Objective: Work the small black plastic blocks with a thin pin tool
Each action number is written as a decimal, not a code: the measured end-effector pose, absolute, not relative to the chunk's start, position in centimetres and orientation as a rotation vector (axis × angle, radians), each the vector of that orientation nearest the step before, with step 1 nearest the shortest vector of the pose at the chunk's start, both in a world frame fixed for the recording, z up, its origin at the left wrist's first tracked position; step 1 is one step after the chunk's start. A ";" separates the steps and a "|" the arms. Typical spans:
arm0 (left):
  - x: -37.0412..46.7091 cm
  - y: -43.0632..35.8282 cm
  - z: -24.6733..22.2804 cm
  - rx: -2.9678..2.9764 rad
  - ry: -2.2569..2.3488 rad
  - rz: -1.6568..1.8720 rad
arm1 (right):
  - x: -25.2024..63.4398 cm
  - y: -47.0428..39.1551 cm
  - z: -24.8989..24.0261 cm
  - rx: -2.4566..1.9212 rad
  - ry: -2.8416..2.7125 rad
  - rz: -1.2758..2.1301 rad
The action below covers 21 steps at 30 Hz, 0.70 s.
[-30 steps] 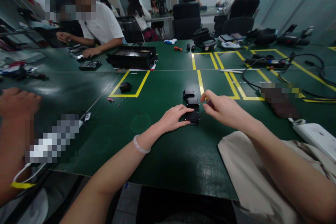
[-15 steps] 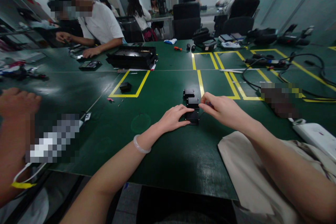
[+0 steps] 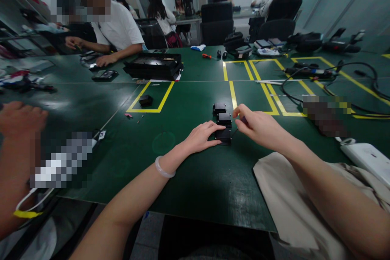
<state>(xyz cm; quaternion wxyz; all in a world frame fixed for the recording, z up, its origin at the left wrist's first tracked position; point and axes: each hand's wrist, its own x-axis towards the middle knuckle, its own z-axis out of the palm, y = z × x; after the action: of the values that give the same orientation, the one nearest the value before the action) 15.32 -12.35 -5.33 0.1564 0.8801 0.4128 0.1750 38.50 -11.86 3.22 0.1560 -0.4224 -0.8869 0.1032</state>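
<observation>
The left hand (image 3: 199, 137) has its thumb and forefinger closed lightly on the nearest glossy black rectangular block (image 3: 223, 135), which lies on the green, faintly reflective tabletop (image 3: 189, 183). The right hand (image 3: 258, 128) is curled in a pinch around a slim tool with a dark handle (image 3: 244, 119); its thin shaft slants down to the right side of that block. Whether the tip touches the block or stops just beside it cannot be told

The step in hand looks like fine tool work at the block's side, with one hand bracing and the other guiding. Such a slender tip seems to call for a firmly held block and a small, well-aligned motion of the fingers

Just beyond are a middle black block (image 3: 224, 119) and a far black block (image 3: 219, 107), both with smooth, shiny, squared tops and small bright spots at their edges. The three sit close together in a short line running away from the person. Another small, angular black piece (image 3: 145, 100) rests well apart, inside an outline of flat yellow tape (image 3: 167, 96)

A translucent pale bracelet (image 3: 164, 168), smooth and rounded, rings the left wrist. Soft, creased beige cloth (image 3: 286, 195) lies under the right forearm
</observation>
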 end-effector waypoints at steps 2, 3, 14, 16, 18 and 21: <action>15.3 -12.3 -5.3 2.524 1.179 0.499 | 38.5 -11.8 3.2 -1.212 -2.528 0.316; 15.3 -12.3 -5.3 2.526 1.177 0.500 | 38.5 -11.8 3.2 -1.210 -2.528 0.326; 15.3 -12.4 -5.2 2.534 1.192 0.491 | 38.6 -11.9 3.2 -1.202 -2.543 0.306; 15.3 -12.4 -5.2 2.535 1.192 0.491 | 38.6 -11.9 3.3 -1.179 -2.541 0.334; 15.3 -12.4 -5.2 2.535 1.188 0.494 | 38.6 -11.9 3.3 -1.183 -2.553 0.325; 15.3 -12.4 -5.2 2.532 1.186 0.495 | 38.6 -11.8 3.3 -1.235 -2.566 0.275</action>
<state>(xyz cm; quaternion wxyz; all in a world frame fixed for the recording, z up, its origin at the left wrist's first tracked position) 15.34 -12.37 -5.25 0.1504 0.8816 0.4128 0.1723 38.58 -11.80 3.34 0.1397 -0.4273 -0.8882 0.0953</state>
